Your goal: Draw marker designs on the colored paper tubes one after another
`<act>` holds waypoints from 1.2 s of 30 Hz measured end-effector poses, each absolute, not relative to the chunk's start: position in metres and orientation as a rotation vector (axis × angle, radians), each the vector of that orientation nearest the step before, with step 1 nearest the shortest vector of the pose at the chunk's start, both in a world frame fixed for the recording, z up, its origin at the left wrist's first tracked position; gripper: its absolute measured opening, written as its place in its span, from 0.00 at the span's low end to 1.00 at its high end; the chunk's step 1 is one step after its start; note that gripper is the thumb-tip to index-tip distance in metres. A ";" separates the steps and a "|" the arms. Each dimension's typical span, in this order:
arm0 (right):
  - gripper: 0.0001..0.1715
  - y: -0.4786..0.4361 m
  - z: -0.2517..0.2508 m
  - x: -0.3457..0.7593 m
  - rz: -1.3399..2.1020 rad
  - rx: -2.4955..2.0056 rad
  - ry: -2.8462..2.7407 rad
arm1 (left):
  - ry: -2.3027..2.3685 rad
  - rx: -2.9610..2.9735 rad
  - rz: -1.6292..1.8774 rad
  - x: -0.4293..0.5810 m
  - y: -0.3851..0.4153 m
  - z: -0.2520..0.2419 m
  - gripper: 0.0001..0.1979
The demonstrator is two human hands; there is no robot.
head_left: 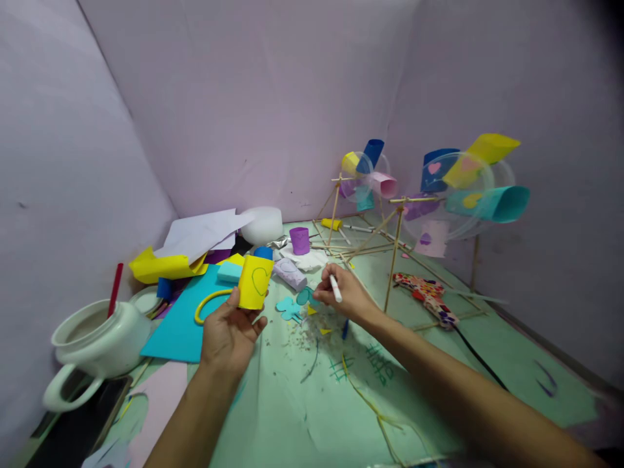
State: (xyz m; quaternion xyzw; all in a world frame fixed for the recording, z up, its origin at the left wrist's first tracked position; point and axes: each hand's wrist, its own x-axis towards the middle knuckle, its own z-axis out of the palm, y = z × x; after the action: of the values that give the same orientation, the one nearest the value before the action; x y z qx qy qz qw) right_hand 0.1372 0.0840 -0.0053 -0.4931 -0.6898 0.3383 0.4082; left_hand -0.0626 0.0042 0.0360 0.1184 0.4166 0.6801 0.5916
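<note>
My left hand (229,331) is closed round a small yellow paper cup (255,283) with a green curved outline drawn on its side. A yellow ring (201,311) shows beside that hand; whether the hand holds it too, I cannot tell. In my right hand (344,289) is a white marker pen (335,288), resting between the fingers. Its fingertips are at a teal round piece (305,296), perhaps touching it. Between the hands lie a light-blue flower-shaped cutout (288,308) and a pale lilac paper tube (290,274). A purple paper cup (299,241) stands behind.
Two stick-framed wheels with coloured paper cups (507,204) stand at the right. A patterned glue gun (431,299) with a black cord lies below them. At left are a white pot (97,344), a blue sheet (170,331), a dark phone-like slab (73,429) and white paper (199,234).
</note>
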 end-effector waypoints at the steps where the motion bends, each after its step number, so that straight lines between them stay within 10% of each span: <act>1: 0.13 0.088 -0.007 0.134 0.835 -1.240 -1.753 | 0.962 0.275 1.567 -0.062 0.004 0.035 0.12; 10: 0.14 0.062 0.004 0.128 0.963 -0.981 -1.553 | 0.901 0.338 1.407 -0.037 0.001 0.011 0.09; 19: 0.28 0.037 0.002 0.122 1.325 -0.984 -1.388 | 1.127 0.684 1.380 -0.015 -0.001 -0.013 0.29; 36: 0.19 0.040 -0.001 0.125 1.232 -0.946 -1.488 | 1.152 0.817 1.287 -0.015 -0.001 -0.011 0.24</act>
State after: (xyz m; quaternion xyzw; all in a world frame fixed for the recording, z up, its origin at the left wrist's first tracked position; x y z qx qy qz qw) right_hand 0.1254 0.0402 -0.0014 -0.3871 -0.6088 0.5038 0.4751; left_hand -0.0152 -0.0014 -0.0114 0.3490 0.4922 0.5499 0.5775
